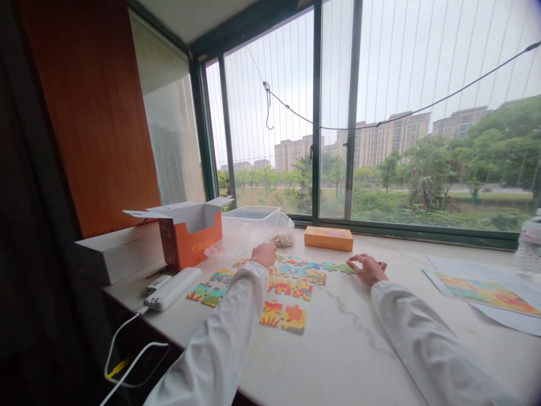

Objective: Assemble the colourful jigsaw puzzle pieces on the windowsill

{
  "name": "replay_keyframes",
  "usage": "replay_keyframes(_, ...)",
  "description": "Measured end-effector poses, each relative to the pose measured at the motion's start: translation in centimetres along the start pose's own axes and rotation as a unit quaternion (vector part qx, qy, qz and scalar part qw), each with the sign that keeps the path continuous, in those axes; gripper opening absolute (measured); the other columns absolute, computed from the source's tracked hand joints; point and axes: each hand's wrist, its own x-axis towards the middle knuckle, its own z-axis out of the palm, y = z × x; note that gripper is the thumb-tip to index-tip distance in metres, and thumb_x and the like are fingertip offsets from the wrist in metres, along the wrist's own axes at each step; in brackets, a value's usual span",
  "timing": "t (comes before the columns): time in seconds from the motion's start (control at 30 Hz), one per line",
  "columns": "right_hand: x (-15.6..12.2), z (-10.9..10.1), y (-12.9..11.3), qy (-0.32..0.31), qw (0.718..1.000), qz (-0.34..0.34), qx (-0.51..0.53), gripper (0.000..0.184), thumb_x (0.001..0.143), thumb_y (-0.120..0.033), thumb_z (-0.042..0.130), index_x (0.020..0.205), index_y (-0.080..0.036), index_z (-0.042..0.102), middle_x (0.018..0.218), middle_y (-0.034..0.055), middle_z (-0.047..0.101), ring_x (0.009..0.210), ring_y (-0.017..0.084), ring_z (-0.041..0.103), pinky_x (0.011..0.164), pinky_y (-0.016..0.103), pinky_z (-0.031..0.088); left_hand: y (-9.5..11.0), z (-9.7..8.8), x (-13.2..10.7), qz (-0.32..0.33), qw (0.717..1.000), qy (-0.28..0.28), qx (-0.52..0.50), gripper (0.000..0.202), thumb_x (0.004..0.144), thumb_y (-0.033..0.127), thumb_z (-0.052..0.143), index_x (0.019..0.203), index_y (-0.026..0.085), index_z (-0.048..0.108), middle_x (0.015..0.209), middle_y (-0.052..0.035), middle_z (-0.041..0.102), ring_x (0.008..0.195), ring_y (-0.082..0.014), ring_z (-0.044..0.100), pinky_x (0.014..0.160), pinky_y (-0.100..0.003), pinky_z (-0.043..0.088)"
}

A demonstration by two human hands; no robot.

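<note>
Colourful jigsaw pieces lie in rows on the white table. My left hand (264, 255) is closed over the back rows of the puzzle (291, 288), near a clear bag of small bits (283, 241). Its fingertips are hidden, so I cannot make out what they hold. At the right end of the back row, my right hand (369, 269) has its thumb and forefinger at the edge of a green puzzle piece (346, 268). Two joined yellow and red pieces (283, 317) lie nearest me, apart from the rest. Green and blue pieces (208, 294) sit left of my left forearm.
An orange open box (190, 239), a white box (114, 254) and a white power strip (173, 288) with a cable stand left. A plastic tub (251, 213) and a small orange box (328, 239) are by the window. Right lie a printed picture sheet (486, 290) and a bottle (530, 242).
</note>
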Motion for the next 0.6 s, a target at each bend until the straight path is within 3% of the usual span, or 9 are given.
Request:
replay_keyframes(0.13,0.2,-0.4,-0.1,0.007,1.0,-0.021,-0.002,0.038,0.088,-0.055,0.047,0.099,-0.033,0.076,0.116,0.0073,0.069,0.105,0.03,0.059,0.086,0.045,0.032,-3.2,2.3,0.6,-0.025,1.0,0.012,0.01,0.033,0.092,0.025,0.047,0.115,0.027,0.07,0.122,-0.0096,0.07,0.124,-0.0263,0.055,0.098,-0.038,0.046)
replay_keyframes(0.3,0.3,-1.1,-2.5,0.02,0.998,-0.051,-0.005,0.037,0.09,-0.053,0.046,0.1,-0.031,0.074,0.117,0.0075,0.069,0.108,0.03,0.058,0.089,0.046,0.031,-3.7,4.6,1.3,-0.009,1.0,0.023,-0.002,0.034,0.092,0.029,0.05,0.12,0.025,0.068,0.122,-0.0106,0.068,0.125,-0.0263,0.053,0.096,-0.036,0.048)
replay_keyframes(0.47,0.8,0.9,-9.2,-0.053,0.988,-0.144,-0.002,0.031,0.09,-0.05,0.051,0.099,-0.03,0.074,0.112,0.0063,0.07,0.11,0.029,0.059,0.091,0.044,0.03,-3.3,5.5,1.3,-0.017,0.999,0.026,-0.021,0.03,0.092,0.031,0.051,0.113,0.023,0.071,0.116,-0.0143,0.07,0.123,-0.0272,0.054,0.093,-0.037,0.048)
replay_keyframes(0.6,2.2,3.8,-16.0,-0.104,0.98,-0.168,0.003,0.026,0.089,-0.045,0.057,0.097,-0.029,0.075,0.108,0.0049,0.07,0.106,0.026,0.06,0.091,0.041,0.031,-3.4,5.9,1.3,-0.033,0.998,0.045,-0.032,0.028,0.091,0.032,0.054,0.111,0.022,0.07,0.114,-0.0134,0.071,0.122,-0.0266,0.055,0.092,-0.035,0.049)
